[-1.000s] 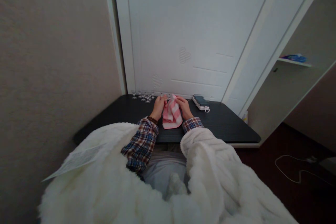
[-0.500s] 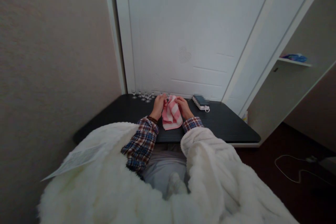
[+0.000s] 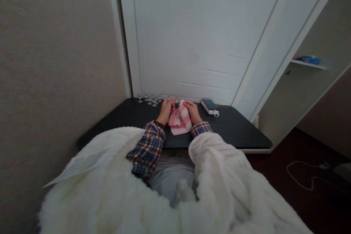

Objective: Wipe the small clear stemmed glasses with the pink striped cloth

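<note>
The setting was a private home: a small black bench (image 3: 236, 128) stood against a white panelled door (image 3: 197, 33) embossed with hearts, beside a white shelf (image 3: 307, 65), a fluffy white robe (image 3: 219, 175) and a cable (image 3: 304, 179) trailing across the dark floor.

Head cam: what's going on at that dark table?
A person in a plaid shirt and a fluffy white robe sits at the dark table. Both hands, left hand and right hand, hold a pink-and-white striped cloth bunched between them; whether something is wrapped inside is too small to tell. A cluster of small stemmed glasses stands at the far edge by the left hand, and a power strip lies to the right.
</note>
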The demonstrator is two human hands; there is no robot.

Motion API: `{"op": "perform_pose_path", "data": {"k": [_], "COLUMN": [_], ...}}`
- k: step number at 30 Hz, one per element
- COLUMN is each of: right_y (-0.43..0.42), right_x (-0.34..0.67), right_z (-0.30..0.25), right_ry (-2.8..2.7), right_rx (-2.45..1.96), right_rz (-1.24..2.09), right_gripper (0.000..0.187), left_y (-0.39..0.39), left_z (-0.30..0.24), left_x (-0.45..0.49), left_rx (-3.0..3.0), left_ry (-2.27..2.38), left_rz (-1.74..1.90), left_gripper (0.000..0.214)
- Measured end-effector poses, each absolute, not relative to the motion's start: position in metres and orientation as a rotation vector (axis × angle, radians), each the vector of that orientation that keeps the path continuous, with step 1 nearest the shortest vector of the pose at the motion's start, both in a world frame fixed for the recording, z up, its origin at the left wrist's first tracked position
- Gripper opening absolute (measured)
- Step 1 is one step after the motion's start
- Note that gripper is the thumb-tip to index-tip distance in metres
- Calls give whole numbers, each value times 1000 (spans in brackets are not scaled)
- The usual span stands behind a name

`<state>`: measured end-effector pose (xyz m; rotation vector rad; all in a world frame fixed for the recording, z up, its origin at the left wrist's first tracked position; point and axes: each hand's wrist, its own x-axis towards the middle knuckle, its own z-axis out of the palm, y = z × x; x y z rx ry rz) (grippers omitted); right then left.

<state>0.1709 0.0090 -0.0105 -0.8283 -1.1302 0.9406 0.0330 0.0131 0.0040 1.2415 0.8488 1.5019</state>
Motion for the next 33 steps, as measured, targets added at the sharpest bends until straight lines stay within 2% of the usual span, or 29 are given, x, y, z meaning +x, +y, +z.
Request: {"op": "perform_pose_path", "data": {"k": [33], "right_y": [13], "right_x": [173], "right_z": [-16], "right_ry": [-1189], "right_rx": [-890], "right_rz": [955], "right_gripper": [25], "left_y": [13], "left_z": [3], "left_x": [31], "left_rx": [1305], "left_ry": [985], "left_rz": [1526], "left_gripper": [22]}}
